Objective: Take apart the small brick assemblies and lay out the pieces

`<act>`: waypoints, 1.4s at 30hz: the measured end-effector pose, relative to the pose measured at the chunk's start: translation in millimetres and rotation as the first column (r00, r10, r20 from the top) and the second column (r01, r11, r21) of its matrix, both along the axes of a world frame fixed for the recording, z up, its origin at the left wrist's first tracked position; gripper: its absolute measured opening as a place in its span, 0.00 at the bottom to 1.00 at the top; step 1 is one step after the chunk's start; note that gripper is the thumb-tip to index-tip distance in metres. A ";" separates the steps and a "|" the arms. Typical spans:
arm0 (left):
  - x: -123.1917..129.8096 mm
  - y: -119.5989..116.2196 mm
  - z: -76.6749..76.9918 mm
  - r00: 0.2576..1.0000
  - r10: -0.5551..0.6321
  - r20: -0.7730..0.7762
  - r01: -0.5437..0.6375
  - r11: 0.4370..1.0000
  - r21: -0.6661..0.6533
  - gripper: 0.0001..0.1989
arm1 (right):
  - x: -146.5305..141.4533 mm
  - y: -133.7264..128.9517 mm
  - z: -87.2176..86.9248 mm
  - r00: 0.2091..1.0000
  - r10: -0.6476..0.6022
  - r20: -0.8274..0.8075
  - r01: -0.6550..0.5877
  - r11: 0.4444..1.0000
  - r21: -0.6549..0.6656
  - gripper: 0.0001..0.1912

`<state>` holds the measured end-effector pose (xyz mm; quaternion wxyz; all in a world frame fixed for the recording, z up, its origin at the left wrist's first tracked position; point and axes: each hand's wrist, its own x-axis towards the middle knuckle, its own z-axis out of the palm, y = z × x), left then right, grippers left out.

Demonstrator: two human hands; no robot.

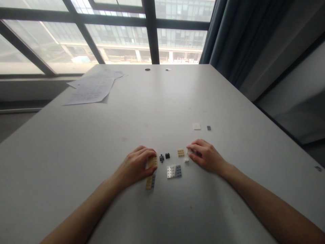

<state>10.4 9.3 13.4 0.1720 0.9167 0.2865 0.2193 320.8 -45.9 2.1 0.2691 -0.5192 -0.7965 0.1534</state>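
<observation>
Fingers [148, 153] are gripping, left and right;
left hand [139, 163] is holding a tan brick [152, 161]; right hand [205, 154] is pinching a white piece [189, 151]; a small tan plate [180, 153] is lying between them.

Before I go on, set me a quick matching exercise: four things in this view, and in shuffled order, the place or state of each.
Things:
1. Left hand
2. Black brick
3. Paper sheets
4. White square piece

Places and states:
A. Spread on the far left part of the table
B. Lying beyond the right hand, beside a small grey piece
C. Holding a tan studded piece
D. Lying between the two hands

Pairs: 1-C, 2-D, 3-A, 4-B
</observation>
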 end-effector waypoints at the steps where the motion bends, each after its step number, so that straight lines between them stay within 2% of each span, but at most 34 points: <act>1: -1.4 1.7 1.8 1.000 0.003 0.003 -0.003 1.000 -0.001 0.10 | 0.0 0.1 -0.3 1.000 0.001 0.000 -0.001 1.000 -0.002 0.11; 5: -5.3 12.3 15.5 0.998 0.044 0.046 -0.045 0.999 0.029 0.10 | -0.4 1.0 -1.0 0.999 -0.029 0.016 0.029 1.000 -0.004 0.11; 8: 1.2 24.9 27.9 0.992 0.084 0.090 -0.089 0.994 0.060 0.11 | -1.2 1.9 -1.0 0.997 -0.058 0.043 0.058 0.998 0.001 0.10; 11: 22.9 37.6 36.1 0.990 0.087 0.112 -0.094 0.994 0.057 0.11 | -1.9 2.2 -1.0 0.996 -0.043 0.074 0.043 0.999 0.009 0.08; 14: 58.1 45.2 38.5 0.995 0.015 0.094 -0.020 0.999 0.047 0.12 | 0.7 2.9 -0.3 0.995 -0.052 0.084 0.049 0.998 0.040 0.07; 17: 97.0 47.8 35.3 0.995 -0.083 0.051 0.081 0.996 0.041 0.11 | 10.1 5.9 1.4 0.986 -0.162 0.035 0.157 0.980 0.123 0.07; 21: 137.6 52.0 23.3 0.983 -0.162 -0.085 0.166 0.985 0.038 0.11 | 30.2 13.6 1.8 0.945 -0.324 -0.043 0.325 0.919 0.224 0.08; 26: 167.5 60.4 7.8 0.980 -0.155 -0.127 0.161 0.986 0.032 0.11 | 48.5 21.0 -4.6 0.928 -0.371 0.032 0.356 0.908 0.221 0.09; 32: 185.2 58.9 0.3 0.986 -0.129 -0.108 0.132 0.991 0.026 0.12 | 52.7 23.5 -9.8 0.924 -0.354 0.144 0.325 0.927 0.189 0.09; 36: 186.0 58.4 -2.0 0.989 -0.114 -0.096 0.115 0.993 0.011 0.13 | 52.0 24.1 -11.0 0.924 -0.333 0.189 0.309 0.940 0.144 0.09; 42: 183.9 58.7 -4.4 0.992 -0.102 -0.078 0.102 0.995 -0.005 0.14 | 51.1 23.8 -11.9 0.915 -0.350 0.200 0.321 0.933 0.164 0.09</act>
